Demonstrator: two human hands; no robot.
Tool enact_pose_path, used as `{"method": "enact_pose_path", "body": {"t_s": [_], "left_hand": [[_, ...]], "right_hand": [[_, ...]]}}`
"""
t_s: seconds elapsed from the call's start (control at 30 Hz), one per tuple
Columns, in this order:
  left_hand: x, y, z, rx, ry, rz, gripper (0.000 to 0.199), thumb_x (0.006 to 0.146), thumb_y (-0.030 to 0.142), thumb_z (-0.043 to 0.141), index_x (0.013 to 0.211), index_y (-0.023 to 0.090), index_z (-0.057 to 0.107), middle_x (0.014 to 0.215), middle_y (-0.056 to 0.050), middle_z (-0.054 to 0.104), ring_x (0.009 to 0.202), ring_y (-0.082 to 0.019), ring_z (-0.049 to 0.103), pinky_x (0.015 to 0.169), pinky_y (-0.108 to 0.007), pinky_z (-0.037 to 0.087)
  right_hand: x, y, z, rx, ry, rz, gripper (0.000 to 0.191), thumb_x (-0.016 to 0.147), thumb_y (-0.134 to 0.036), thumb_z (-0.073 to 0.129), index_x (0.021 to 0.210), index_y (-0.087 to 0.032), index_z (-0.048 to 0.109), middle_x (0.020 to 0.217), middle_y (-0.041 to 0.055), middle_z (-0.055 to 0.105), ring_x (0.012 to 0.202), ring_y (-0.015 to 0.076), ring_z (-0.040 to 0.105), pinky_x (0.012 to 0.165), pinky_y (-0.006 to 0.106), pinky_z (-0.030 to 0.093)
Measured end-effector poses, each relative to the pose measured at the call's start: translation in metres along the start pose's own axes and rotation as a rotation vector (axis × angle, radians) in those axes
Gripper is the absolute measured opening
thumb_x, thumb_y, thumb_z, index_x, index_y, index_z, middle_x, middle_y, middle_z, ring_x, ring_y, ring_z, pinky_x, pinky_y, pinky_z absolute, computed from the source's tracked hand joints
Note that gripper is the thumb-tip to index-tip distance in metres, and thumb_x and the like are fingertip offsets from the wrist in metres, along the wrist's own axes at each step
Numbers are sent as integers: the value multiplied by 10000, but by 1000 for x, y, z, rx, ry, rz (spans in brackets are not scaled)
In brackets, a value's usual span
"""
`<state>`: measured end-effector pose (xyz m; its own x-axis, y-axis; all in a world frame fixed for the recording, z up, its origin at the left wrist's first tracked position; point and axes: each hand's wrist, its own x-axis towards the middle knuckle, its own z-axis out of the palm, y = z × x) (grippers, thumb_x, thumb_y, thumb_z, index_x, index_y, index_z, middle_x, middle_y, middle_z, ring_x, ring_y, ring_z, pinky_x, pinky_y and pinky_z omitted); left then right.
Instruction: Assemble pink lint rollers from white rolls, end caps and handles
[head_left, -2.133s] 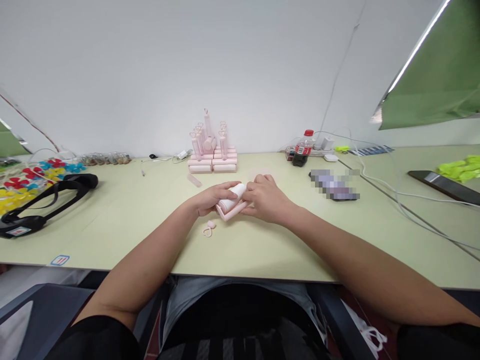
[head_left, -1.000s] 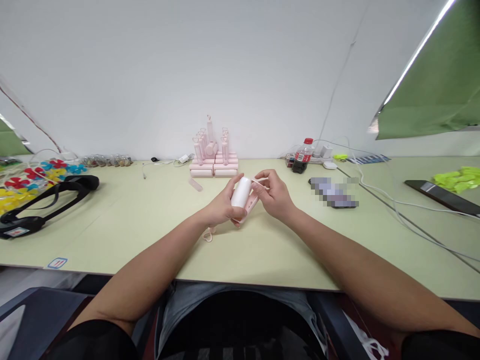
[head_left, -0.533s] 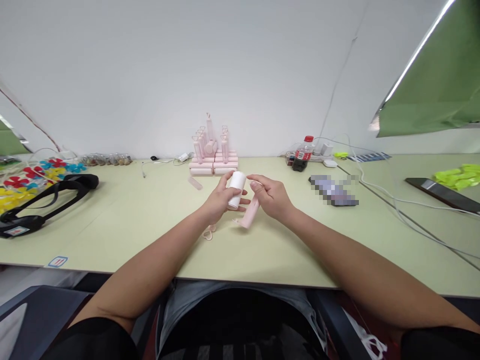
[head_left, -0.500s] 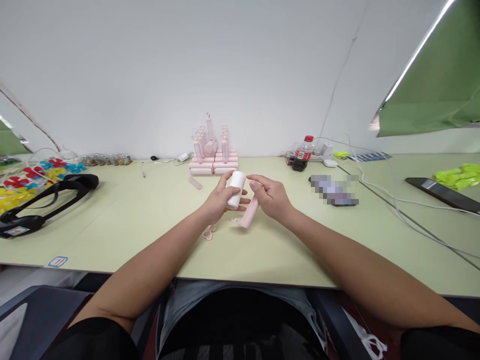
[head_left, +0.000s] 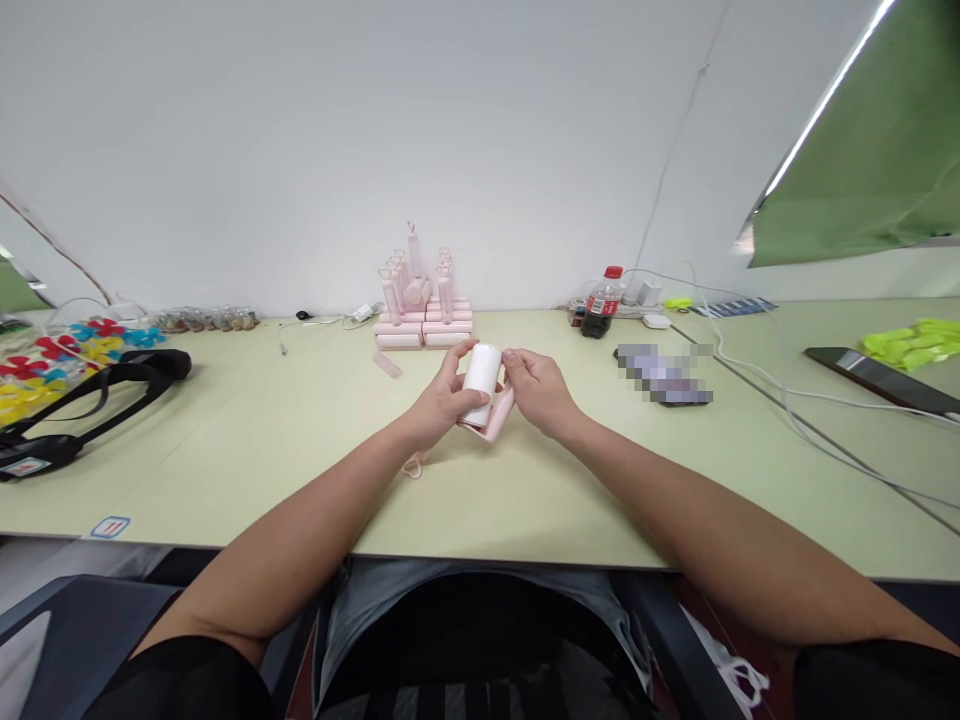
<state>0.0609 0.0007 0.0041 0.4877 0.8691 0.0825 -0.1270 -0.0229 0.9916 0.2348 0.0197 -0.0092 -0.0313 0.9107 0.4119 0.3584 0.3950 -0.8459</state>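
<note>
My left hand [head_left: 441, 402] is closed around a smooth white roll [head_left: 482, 372], which stands tilted with its top end to the right. My right hand [head_left: 538, 388] grips a pink plastic holder [head_left: 499, 412] close against the roll's right side. The holder's lower end reaches under the bottom of the roll; whether the two are joined I cannot tell. On the table beneath my left wrist lies a small pink heart-shaped loop [head_left: 413, 467]. A thin, clear pink strip [head_left: 387, 364] lies farther back on the left.
Pink cases [head_left: 398, 333] are stacked by the wall, with several upright pink pieces with loops [head_left: 445, 294] on top. A cola bottle [head_left: 603, 303] and a blurred-out flat object [head_left: 664, 375] are on the right. A black headset [head_left: 112, 395] lies left. A white cable [head_left: 780, 385] crosses the right side.
The pink holder has come up and left against the white roll, its lower end now under it. My hands are closer together, and the roll has shifted slightly right.
</note>
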Motion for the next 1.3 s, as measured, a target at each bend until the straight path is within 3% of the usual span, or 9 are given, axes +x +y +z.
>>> {"method": "enact_pose_path", "body": {"t_s": [0.1,0.23,0.43,0.53,0.7,0.87,1.03,1.13,1.3], "left_hand": [[-1,4,-8,116,-60,10,905,716,276,672,1471,307,174,1058,-48,644,774,-182,642,678,-301,474],[-2,10,-22,309,-159,42,851,723,232,619,1469,314,216,1101,-65,615,768,-178,624,615,-271,459],[-6,17,-35,607,-250,121,785,764,240,604,1493,287,319,1069,-60,631,669,-135,573,612,-265,463],[-6,17,-34,786,-209,203,700,844,348,587,1499,266,355,1151,-75,638,827,-188,614,719,-289,488],[-3,12,-26,950,-172,252,675,932,585,444,1509,246,348,1316,-83,607,1089,-251,600,911,-328,459],[-5,11,-14,948,-147,215,542,967,630,310,1333,286,513,1146,-14,682,981,-222,638,841,-316,451],[-5,11,-15,1047,-109,165,555,941,675,316,1134,207,542,946,-39,665,803,-212,612,684,-301,421],[-4,12,-18,1079,-127,179,522,930,680,344,1015,199,527,928,-36,644,773,-200,591,654,-293,399],[-4,16,-18,1106,-117,166,513,923,685,361,1005,206,526,950,-27,642,792,-199,599,653,-291,388]], "right_hand": [[0,-6,-4,249,-186,261,414,955,-563,446,799,-196,556,660,9,568,451,114,461,371,235,372],[1,-16,-18,540,-462,532,252,986,-408,471,937,-186,578,849,59,668,522,135,629,384,237,493],[1,-16,-25,689,-663,564,386,1010,-451,428,1066,-142,653,978,120,734,788,191,743,671,294,636],[1,-12,-24,681,-669,534,342,980,-420,524,1085,-132,675,1082,132,731,937,212,735,782,322,637],[1,-10,-23,610,-687,513,351,862,-427,709,1060,-137,696,1060,109,736,933,194,726,787,286,637],[-2,-10,-16,549,-660,487,318,764,-361,812,979,-161,691,1007,70,726,913,170,708,738,239,637],[-3,-10,-14,488,-522,451,418,646,-399,884,721,-171,541,778,-9,655,749,146,696,712,315,650],[-3,-10,-15,485,-513,388,507,607,-441,893,677,-175,467,719,-39,614,705,133,685,745,360,646],[-5,-12,-15,440,-480,328,523,593,-476,885,694,-177,468,736,-37,621,721,147,690,771,397,632]]}}
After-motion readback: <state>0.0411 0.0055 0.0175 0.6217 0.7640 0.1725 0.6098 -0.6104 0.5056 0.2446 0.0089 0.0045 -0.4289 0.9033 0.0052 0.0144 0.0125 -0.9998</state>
